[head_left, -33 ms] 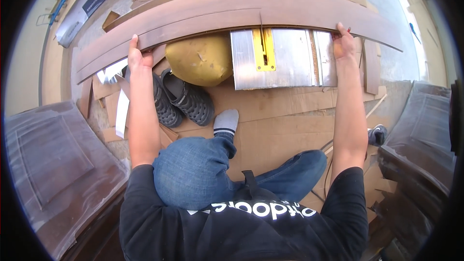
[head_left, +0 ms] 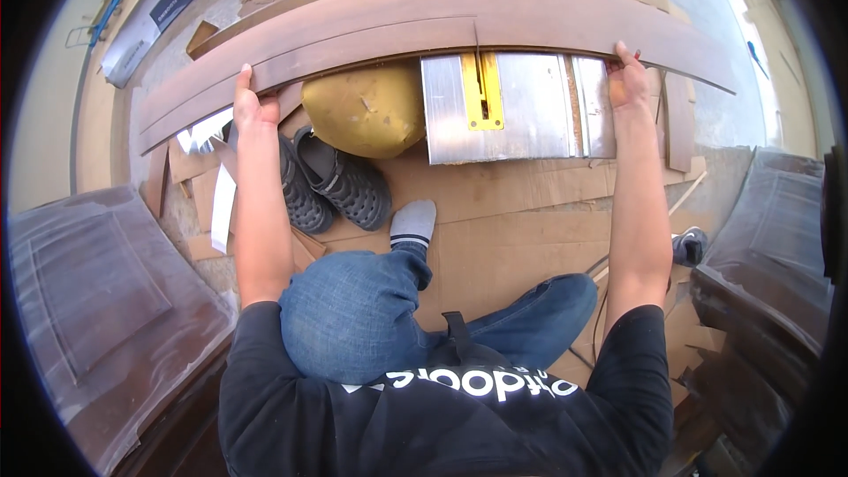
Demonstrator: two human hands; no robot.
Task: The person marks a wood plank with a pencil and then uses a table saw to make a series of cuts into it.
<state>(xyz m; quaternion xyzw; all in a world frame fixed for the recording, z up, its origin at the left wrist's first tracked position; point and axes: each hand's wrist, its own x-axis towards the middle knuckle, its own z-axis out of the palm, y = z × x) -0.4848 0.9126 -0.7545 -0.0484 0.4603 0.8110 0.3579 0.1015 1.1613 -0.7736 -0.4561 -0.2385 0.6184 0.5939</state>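
Left hand (head_left: pixel 256 110) gripped brown board (head_left: pixel 548 22) left of metal plate (head_left: pixel 534 115), right hand (head_left: pixel 629 84) likewise by plate's right end, seemingly for balance.

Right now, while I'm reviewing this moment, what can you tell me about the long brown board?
The long brown board is flat, smooth and wood-like, stretching sideways across the view; its curve may be fisheye bending. A thin dark line runs lengthwise from near its left end to about the middle, where a short slit reaches the near edge. The left hand and right hand grip that edge. It overlaps a silvery metal plate at the yellow slotted insert; contact underneath is hidden.
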